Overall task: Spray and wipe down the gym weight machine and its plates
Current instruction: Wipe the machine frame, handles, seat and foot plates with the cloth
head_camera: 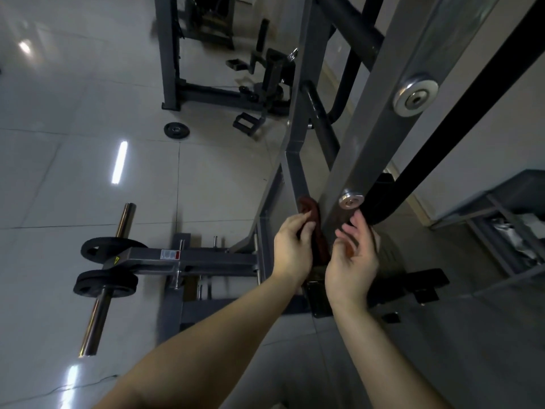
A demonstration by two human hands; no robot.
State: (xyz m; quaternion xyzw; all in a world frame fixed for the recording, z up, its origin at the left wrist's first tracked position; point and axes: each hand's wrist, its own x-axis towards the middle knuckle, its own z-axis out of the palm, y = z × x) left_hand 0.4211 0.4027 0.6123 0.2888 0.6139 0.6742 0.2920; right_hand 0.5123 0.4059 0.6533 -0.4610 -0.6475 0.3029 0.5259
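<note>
A grey steel upright [380, 119] of the weight machine runs from the top right down to the middle of the view. A dark red cloth [314, 222] hangs against its lower left side. My left hand [292, 246] pinches the cloth between thumb and fingers. My right hand [354, 249] hovers just right of the cloth with its fingers spread and loosely bent, close to the post below a round silver bolt cap [351, 200]. Two black weight plates [107, 265] sit on a chrome bar [97, 317] at the left. No spray bottle is in view.
A black bar [460, 113] slants beside the upright. The machine's base beam [191, 261] lies on the glossy tiled floor. A loose plate [176, 130] and another black machine [221, 90] stand farther back. A grey metal rack [501, 219] is at the right.
</note>
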